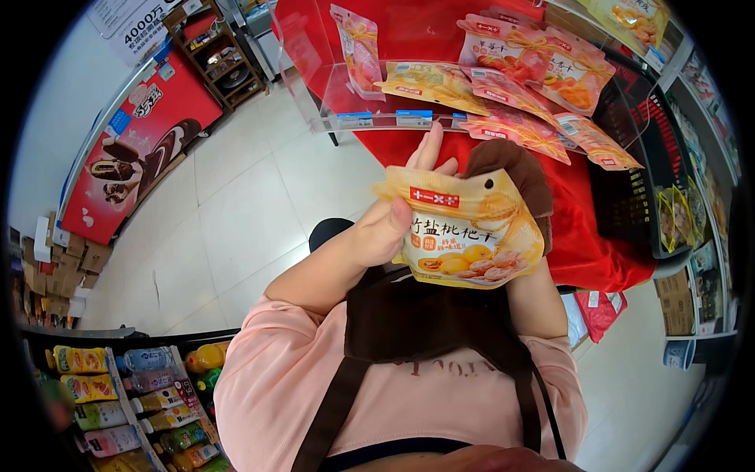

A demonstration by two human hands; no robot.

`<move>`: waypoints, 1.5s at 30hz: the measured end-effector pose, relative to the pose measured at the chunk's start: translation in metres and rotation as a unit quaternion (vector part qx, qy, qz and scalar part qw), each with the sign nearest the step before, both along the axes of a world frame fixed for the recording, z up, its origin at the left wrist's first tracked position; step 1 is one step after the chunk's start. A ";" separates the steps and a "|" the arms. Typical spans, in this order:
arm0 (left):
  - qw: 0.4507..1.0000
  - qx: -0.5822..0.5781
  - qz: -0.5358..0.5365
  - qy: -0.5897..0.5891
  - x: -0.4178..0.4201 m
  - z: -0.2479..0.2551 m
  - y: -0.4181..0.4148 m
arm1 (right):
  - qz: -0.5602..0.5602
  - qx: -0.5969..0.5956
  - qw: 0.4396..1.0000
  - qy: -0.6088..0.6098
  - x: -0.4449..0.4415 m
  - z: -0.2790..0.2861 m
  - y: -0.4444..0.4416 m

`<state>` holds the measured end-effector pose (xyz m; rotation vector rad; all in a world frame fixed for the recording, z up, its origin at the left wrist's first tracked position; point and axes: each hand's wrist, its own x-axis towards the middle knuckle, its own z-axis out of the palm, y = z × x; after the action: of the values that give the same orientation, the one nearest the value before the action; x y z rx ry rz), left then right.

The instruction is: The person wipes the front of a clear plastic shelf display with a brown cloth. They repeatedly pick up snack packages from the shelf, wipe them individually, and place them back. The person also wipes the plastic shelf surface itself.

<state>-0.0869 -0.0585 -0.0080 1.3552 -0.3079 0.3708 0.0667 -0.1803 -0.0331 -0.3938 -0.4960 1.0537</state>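
Observation:
My left hand (386, 230) grips the left edge of a yellow dried-fruit pouch (472, 236), thumb in front and fingers behind, some tips showing above it. My right forearm (538, 301) rises behind the pouch's right side; the pouch and a folded brown cloth (513, 171) hide that hand. Beyond them stands a clear acrylic display bin (383, 125) with price tags. A pink pouch (361, 53) leans upright at its left. A yellow pouch (436, 85) lies beside several pink pouches (513, 56). An orange-pink pouch (598, 141) overhangs the bin's front right.
A red cloth (613, 236) covers the display table. At its right is a black plastic basket (628, 212), with stocked shelves (708, 295) beyond. A red freezer (141, 147) stands left across the tiled floor. Bottled drinks (147, 360) fill a rack at lower left.

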 end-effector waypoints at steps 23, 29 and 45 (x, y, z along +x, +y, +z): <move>0.987 0.021 0.162 0.005 0.013 -0.023 0.030 | 0.042 -0.034 0.998 0.039 -0.018 -0.016 -0.006; 0.980 -0.061 0.191 0.001 0.011 -0.014 0.028 | 0.049 -0.097 0.994 -0.005 -0.020 0.003 -0.057; 0.978 0.162 0.131 0.025 0.006 0.002 0.007 | -0.010 -0.140 0.975 -0.169 -0.008 0.024 -0.070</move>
<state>-0.0810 -0.0511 -0.0056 1.7309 -0.1490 0.5207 0.0587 -0.2499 -0.0093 -0.8368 -0.6457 1.0434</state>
